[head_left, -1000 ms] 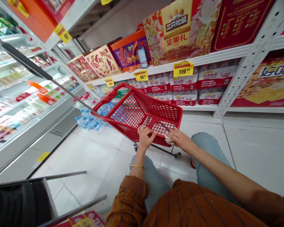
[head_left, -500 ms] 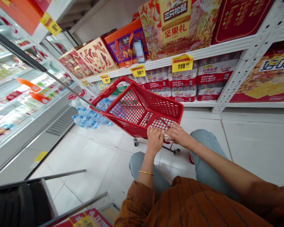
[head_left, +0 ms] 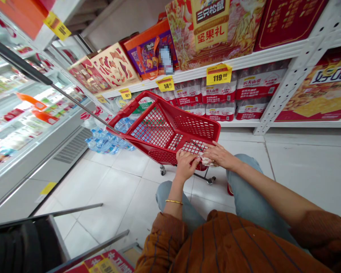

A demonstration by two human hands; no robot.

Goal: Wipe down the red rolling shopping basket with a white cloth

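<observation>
A red trolley basket stands on the tiled aisle floor. Its near rim is clasped by the left hand. Just beside, a pale wad is largely hidden under the right hand, whose grip cannot be made out.

Left hand curled tight, right hand just beside it, flat, fingers extended forward.

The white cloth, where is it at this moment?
The cloth is at the centre of the head view, under the right hand on the near rim of the red basket, just right of the left hand.
</observation>
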